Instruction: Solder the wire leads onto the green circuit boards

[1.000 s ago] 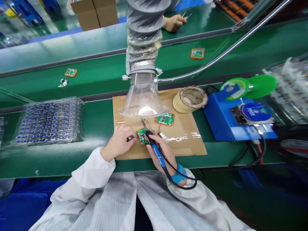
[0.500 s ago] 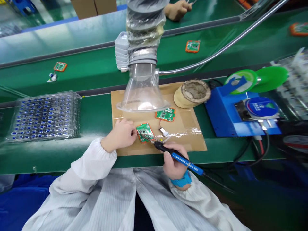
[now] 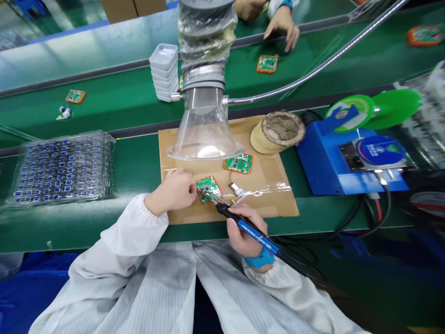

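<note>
My right hand [image 3: 247, 230] is closed around a soldering iron [image 3: 259, 235] with a blue and black handle. Its metal tip rests at the left part of a green circuit board [image 3: 209, 189] in an orange frame. Beside that board's left edge is my left hand [image 3: 176, 189], thumb and fingers pinched together; what they hold, if anything, is hidden. A second orange-framed board [image 3: 238, 163] lies just behind, wired to a small white connector part [image 3: 237, 189]. Both boards lie on a taped cardboard sheet [image 3: 274, 199].
A clear fume hood [image 3: 205, 132] hangs over the cardboard. Around it stand a crusted round pot [image 3: 278, 133], a blue solder feeder [image 3: 320, 162] and clear trays of blue parts [image 3: 62, 167]. Beyond, a green belt carries boards and stacked white trays [image 3: 164, 72]; a co-worker's hand [image 3: 283, 28] reaches there.
My right hand and the soldering iron have shifted slightly left. A co-worker's open hand has come in over the belt. The white tray stack and belt boards appear farther left.
</note>
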The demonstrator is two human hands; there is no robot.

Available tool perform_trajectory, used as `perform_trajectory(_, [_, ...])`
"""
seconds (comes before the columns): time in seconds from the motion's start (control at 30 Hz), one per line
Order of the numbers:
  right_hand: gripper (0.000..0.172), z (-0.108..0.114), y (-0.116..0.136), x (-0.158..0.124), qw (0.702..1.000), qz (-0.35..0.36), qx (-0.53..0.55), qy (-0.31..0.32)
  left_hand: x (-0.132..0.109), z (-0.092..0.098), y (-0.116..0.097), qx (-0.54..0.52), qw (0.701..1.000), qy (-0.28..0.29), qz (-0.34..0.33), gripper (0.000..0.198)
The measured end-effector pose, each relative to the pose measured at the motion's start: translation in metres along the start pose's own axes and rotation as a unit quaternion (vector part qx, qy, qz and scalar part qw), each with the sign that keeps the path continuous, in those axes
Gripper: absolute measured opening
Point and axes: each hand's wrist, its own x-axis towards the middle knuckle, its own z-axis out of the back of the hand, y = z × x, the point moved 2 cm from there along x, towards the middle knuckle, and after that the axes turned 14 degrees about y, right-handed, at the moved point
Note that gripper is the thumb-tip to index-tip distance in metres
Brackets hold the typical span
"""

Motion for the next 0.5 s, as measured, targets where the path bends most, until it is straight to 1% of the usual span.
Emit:
perform_trajectory(0.13, [0.013, 0.0, 0.005, 0.003, 0.999, 0.036, -0.009, -0.002, 0.0, 0.0, 0.0, -0.002, 1.0, -0.004, -0.001, 0.019])
perform_trajectory(0.23, [0.013, 0.001, 0.01, 0.006, 0.999, 0.04, -0.028, 0.002, 0.0, 0.001, 0.0, -0.006, 1.0, -0.006, -0.004, 0.019])
perform_trajectory(0.37, [0.015, 0.003, 0.014, 0.01, 0.998, 0.055, -0.019, -0.002, 0.001, -0.001, 0.001, -0.008, 1.0, -0.002, -0.001, 0.018])
perform_trajectory(0.5, [0.017, 0.003, 0.017, 0.012, 0.997, 0.066, -0.029, 0.012, 0.001, 0.0, 0.0, -0.006, 1.0, -0.001, -0.004, 0.019])
